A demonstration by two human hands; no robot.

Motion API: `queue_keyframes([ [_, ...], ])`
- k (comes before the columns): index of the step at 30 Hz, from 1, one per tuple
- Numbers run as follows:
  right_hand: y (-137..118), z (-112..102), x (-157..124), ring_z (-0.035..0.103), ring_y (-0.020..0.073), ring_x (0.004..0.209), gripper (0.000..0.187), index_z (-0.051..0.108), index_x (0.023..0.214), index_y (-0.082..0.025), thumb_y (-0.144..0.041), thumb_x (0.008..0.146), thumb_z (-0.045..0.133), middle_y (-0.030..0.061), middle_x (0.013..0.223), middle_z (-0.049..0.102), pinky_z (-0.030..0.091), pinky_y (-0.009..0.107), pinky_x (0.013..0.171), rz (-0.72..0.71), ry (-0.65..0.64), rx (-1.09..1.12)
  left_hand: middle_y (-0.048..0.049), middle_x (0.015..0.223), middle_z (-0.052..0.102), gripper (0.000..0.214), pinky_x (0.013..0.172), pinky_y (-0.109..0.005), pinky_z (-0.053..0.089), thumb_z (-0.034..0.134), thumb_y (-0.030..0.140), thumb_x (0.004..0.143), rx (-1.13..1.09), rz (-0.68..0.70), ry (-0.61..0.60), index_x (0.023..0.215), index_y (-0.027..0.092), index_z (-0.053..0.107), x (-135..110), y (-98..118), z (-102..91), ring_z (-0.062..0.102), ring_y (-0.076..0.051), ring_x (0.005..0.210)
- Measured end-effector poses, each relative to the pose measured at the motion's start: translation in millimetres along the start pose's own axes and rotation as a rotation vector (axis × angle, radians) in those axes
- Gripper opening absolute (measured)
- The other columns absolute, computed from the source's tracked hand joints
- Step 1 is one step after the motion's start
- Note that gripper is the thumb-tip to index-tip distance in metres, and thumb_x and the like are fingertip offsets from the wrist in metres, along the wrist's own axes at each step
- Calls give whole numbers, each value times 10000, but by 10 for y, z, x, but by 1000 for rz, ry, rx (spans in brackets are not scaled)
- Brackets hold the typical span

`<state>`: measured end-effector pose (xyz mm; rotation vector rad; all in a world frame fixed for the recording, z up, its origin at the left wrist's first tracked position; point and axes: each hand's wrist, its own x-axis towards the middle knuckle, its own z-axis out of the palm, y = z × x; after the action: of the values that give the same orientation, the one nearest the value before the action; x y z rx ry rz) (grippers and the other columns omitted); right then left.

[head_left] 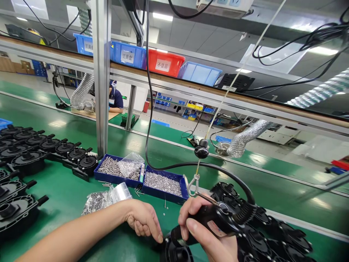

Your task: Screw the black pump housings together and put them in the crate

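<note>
My right hand (209,233) is wrapped round a black electric screwdriver (211,222), which hangs by a metal hook from a cord and has a thick black cable. The screwdriver's front end points down and left, over a black round plastic housing (177,251) at the bottom edge of the view. My left hand (144,220) is closed at that housing's left side, its index fingertip against the edge. The screwdriver's tip is hidden. A small bag of dark and silver hardware (96,202) lies beyond my left forearm.
One blue tray (120,169) holds screws, another (163,185) small nuts. Loose screws lie nearby. Rows of black housings (24,160) stand left, more (259,236) right. An aluminium post (101,80) rises behind; a shelf overhead carries bins (165,63). A person (116,96) sits beyond.
</note>
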<state>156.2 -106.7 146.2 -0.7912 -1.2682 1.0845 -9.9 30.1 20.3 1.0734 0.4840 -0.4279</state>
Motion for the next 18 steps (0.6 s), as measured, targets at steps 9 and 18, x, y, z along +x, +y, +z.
queue_keyframes([
  [9,3,28,5,623,143,543,187,604,910,-208,-318,894,754,29,782,678,509,265,532,-9,-8,-11,81,443,413,520,279,-119,185,1019,446,432,11,-48,37,743,199,684,-25,53,176,265,-46,338],
  [18,-5,6,57,604,130,519,222,593,904,-214,-331,865,777,22,768,692,492,243,503,-1,-54,46,54,473,483,631,288,-208,179,985,587,334,331,-107,390,588,229,531,13,53,558,342,-101,364],
])
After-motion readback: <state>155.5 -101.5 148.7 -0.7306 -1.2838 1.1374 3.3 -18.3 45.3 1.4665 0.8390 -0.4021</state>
